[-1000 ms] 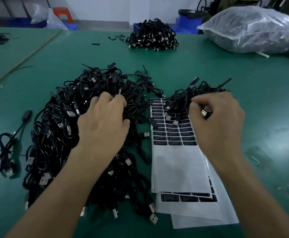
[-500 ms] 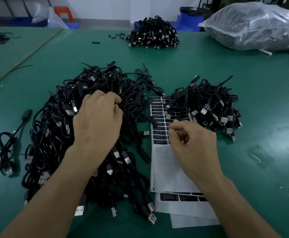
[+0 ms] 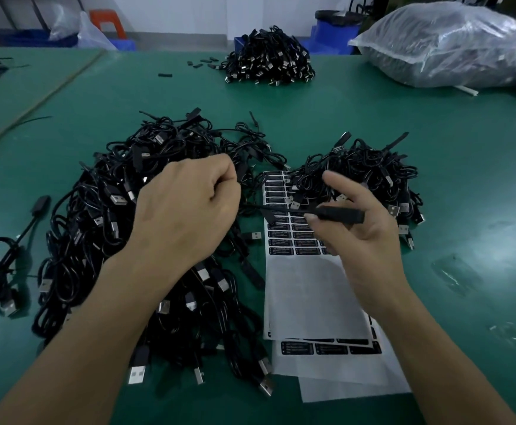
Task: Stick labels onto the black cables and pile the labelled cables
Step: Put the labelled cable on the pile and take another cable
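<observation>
The big pile [image 3: 97,240] sits left as supply; small pile [image 3: 373,170] right, likely labelled ones. Over the label sheet [image 3: 305,286] between, left hand [image 3: 186,216] fists a cable's cord [image 3: 281,209], right hand [image 3: 370,240] pinches its block [image 3: 339,214], ready for labelling.

- Your left hand [image 3: 186,210] is a closed fist over the big tangled heap of black USB cables [image 3: 97,234] at 9 o'clock, gripping one thin black cable [image 3: 336,214].
- That cable runs toward 3 o'clock to its slim rectangular block, which your right hand [image 3: 370,240] pinches between thumb and fingers, index finger raised.
- White label sheets with black stickers [image 3: 309,289] lie below your right hand on the green table mat [image 3: 434,133].
- A smaller heap of black cables [image 3: 373,167] at 1 o'clock overlaps the sheets' far edge.
- At 12 o'clock sits a distant black cable pile [image 3: 269,59]; at 2 o'clock, a clear plastic bag [image 3: 447,44].
</observation>
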